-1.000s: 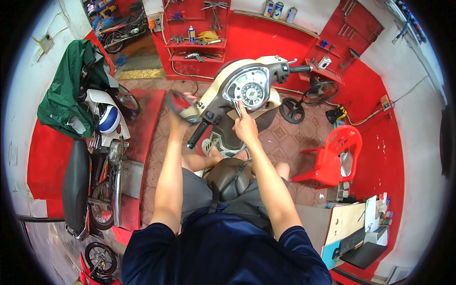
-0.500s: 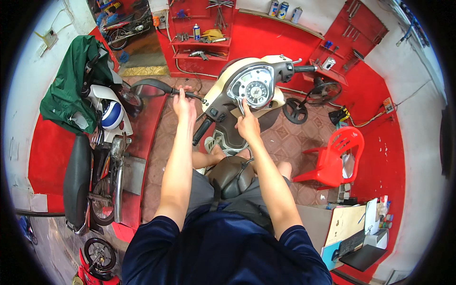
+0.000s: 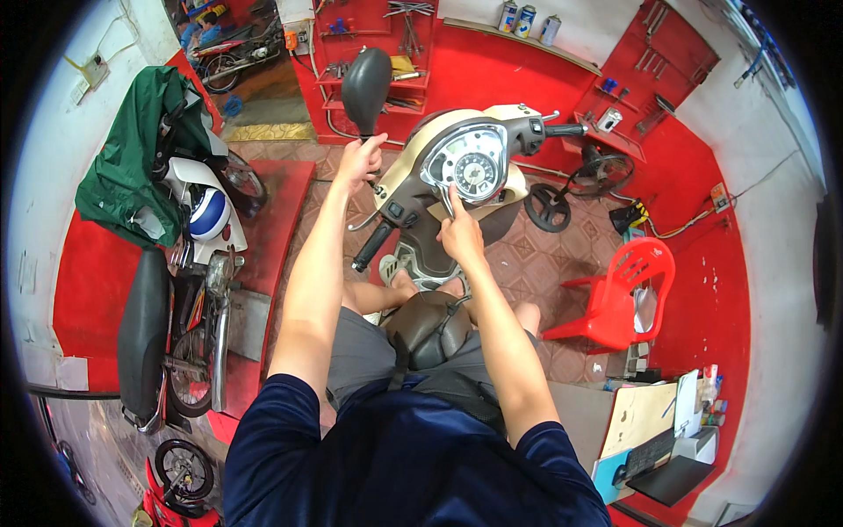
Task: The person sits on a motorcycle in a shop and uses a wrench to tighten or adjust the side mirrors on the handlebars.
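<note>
In front of me stands a cream and dark grey scooter [image 3: 408,180] with a round chrome-rimmed instrument dial [image 3: 475,172]. My left hand [image 3: 360,164] is closed around the stem of a black rear-view mirror [image 3: 365,88], whose head points away from me above the left handlebar grip [image 3: 375,245]. My right hand [image 3: 460,235] is closed on a slim silver tool [image 3: 447,201], perhaps a wrench, just below the dial. The index finger stretches along it towards the dial's lower edge. The tool's far end is hard to make out.
A motorbike under a green cover [image 3: 140,158] and a black-seated one [image 3: 145,334] stand at the left on a red platform [image 3: 294,198]. A red plastic chair [image 3: 615,294] is at the right. Tool racks [image 3: 645,57] hang at the back. A desk [image 3: 580,413] holds papers.
The mirror has swung from pointing left to pointing away from me, and my left hand has turned and shifted right with it. The handlebar is nearly still; my right hand stays below the dial.
</note>
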### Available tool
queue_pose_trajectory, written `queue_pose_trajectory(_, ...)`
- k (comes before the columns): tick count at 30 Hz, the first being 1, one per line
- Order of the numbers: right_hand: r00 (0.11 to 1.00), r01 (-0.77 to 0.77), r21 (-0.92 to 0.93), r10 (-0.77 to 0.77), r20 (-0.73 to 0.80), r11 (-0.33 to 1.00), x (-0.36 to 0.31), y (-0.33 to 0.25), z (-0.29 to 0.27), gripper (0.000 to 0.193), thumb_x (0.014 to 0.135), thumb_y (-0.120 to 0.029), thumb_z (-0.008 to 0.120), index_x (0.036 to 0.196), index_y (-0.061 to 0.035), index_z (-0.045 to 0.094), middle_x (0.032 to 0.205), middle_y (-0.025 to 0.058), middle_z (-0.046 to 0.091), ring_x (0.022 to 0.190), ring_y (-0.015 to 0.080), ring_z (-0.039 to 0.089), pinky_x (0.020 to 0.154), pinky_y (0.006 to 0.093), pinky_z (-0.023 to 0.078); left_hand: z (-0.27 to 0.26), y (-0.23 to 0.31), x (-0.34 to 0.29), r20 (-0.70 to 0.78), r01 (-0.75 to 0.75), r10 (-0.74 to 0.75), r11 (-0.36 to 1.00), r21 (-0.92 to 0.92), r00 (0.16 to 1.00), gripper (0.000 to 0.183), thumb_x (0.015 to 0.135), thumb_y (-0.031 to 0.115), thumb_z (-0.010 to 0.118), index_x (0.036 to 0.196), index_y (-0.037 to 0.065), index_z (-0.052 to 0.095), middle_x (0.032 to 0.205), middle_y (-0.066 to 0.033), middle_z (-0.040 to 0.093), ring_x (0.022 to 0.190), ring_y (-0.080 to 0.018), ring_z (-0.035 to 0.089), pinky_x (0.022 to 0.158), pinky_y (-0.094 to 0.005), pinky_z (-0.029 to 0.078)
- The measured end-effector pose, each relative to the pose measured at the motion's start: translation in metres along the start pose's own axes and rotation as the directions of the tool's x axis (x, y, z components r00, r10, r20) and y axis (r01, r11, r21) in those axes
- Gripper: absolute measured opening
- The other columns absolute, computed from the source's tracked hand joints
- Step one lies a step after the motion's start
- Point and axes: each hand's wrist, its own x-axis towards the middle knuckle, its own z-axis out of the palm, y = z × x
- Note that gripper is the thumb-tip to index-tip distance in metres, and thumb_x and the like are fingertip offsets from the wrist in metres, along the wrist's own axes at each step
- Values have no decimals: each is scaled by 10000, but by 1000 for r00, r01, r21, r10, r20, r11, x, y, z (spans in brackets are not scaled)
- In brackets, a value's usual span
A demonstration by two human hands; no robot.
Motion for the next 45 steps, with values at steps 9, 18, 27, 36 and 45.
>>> queue_pose_trajectory(9,1000,25,32,-24,-10,999,-1,1,2,746,846,-123,482,1509,-322,205,946,287,651,886,462,625,818,529,470,-17,-3,2,-33,-280,367,762,584,930,345,916,336,598,790,15,596,675,-69,612,605,-187,592,555,-318,455)
queue_pose_trajectory(18,997,38,-60,-42,-68,997,-2,5,1,724,832,-107,445,1506,-292,255,671,122,666,751,305,683,802,427,497,-3,40,-34,9,-113,198,520,847,980,381,883,344,676,937,-25,593,744,-109,663,636,-175,646,573,-332,489)
queue_pose_trajectory(27,997,24,-93,-31,-76,995,-3,1,6,731,829,-115,446,1503,-319,248,680,122,669,768,317,683,809,443,498,-10,44,-42,54,-190,227,631,752,972,330,873,217,686,1074,-27,591,788,-124,676,629,-151,662,531,-278,516)
queue_pose_trajectory(36,997,11,-95,-19,-80,995,-3,3,1,730,822,-134,450,1499,-327,255,710,156,674,786,357,676,820,466,492,-16,18,-75,293,-425,357,382,821,887,247,859,126,637,1062,-11,605,906,-219,676,877,-352,664,763,-404,502)
queue_pose_trajectory(45,997,-1,-88,-6,-80,996,-3,5,6,726,829,-143,459,1499,-330,251,730,179,676,801,381,671,826,477,488,-8,37,-141,179,-624,677,499,601,714,119,927,52,583,1032,-1,601,1137,-115,620,1129,-212,551,993,-346,410)
